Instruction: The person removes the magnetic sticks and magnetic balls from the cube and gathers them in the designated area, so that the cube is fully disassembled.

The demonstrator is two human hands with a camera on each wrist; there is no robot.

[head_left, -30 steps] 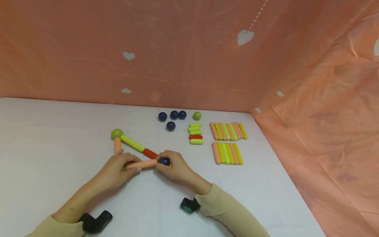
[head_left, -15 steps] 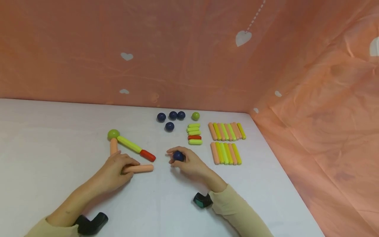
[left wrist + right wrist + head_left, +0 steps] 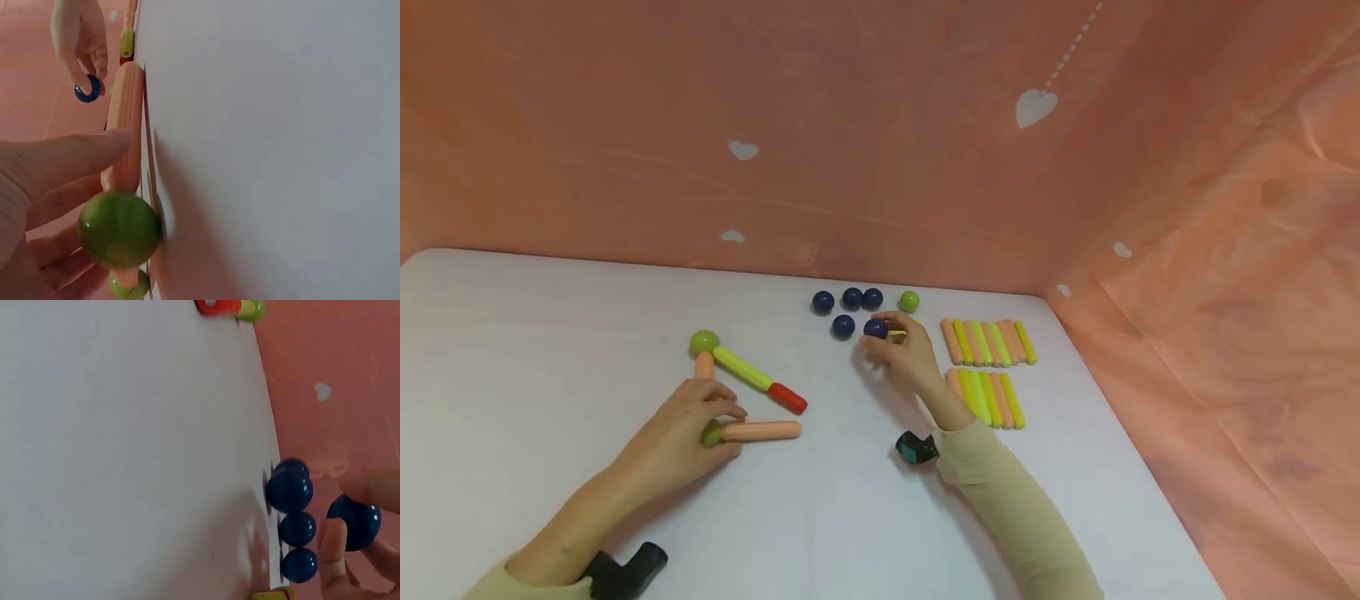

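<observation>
My right hand (image 3: pixel 906 358) pinches a dark blue ball (image 3: pixel 875 330) between thumb and fingers, above the table near the other balls. In the head view, my left hand (image 3: pixel 681 433) lies loosely around a green ball (image 3: pixel 711 433) joined to a peach stick (image 3: pixel 763 431); gaps show between its fingers and the stick. In the left wrist view, the thumb overlaps this stick. Another peach stick (image 3: pixel 703 365), partly behind the left hand, meets a far green ball (image 3: pixel 703 342). From that ball a yellow-green stick (image 3: pixel 741 368) runs to a short red stick (image 3: pixel 787 398), whose end is free.
Several blue balls (image 3: pixel 843 326) and one green ball (image 3: pixel 909 301) lie toward the table's back edge. Two rows of long sticks (image 3: pixel 988 342) lie at right. The right hand mostly covers the short sticks. A peach cloth (image 3: pixel 880 167) stands behind the white table (image 3: pixel 550 333).
My right hand has drawn the blue ball away from the stick ends and carried it right and back. The left hand's fingers have loosened, exposing the near green ball.
</observation>
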